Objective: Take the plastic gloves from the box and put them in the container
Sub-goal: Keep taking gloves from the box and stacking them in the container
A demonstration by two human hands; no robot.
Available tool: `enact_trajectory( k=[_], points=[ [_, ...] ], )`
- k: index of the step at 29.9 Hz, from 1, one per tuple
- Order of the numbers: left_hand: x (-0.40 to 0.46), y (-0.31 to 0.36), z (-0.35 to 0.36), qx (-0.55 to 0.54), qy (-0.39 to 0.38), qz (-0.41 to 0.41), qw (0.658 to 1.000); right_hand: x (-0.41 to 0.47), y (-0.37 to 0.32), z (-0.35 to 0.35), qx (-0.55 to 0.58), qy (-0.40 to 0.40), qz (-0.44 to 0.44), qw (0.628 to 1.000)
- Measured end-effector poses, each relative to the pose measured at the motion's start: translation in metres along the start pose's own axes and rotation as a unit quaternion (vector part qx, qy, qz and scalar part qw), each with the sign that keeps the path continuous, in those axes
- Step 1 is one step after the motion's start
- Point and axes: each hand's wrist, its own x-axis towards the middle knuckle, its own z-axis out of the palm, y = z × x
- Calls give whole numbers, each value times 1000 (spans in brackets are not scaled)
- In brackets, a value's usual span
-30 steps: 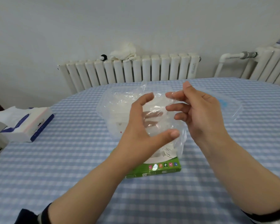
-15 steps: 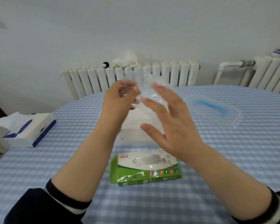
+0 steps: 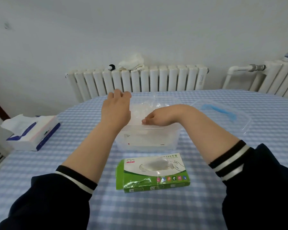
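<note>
The left hand point(image 3: 116, 112) is held over the left rim of the clear container point(image 3: 146, 141), back up, with its fingers reaching down and away; whether anything is pinched by them cannot be told. The right hand point(image 3: 154, 119) is bent at the wrist over the container's opening, its fingers pointing left and down into it; its grip cannot be told either. Crumpled clear plastic gloves point(image 3: 145, 107) are seen inside the container, between and behind the two hands.

The container is set near the middle of the table point(image 3: 156, 213), which is covered in a blue-and-white check cloth. The green glove box point(image 3: 152, 173) is laid flat just in front of the container, toward the near edge. A clear lid point(image 3: 223, 113) with a blue handle is placed to the right of the container, toward the far right edge. A tissue box point(image 3: 32, 131) is placed by the left edge.
</note>
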Motion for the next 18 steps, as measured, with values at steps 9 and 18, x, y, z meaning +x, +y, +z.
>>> enact_trajectory(
  k=[9,18],
  points=[
    [10,-4,-9,-7,-192,73,979,7,8,4,108,77,-25,991],
    [-3,-16,-12,-75,-60,48,994,-28,21,27,247,483,-97,834]
  ],
)
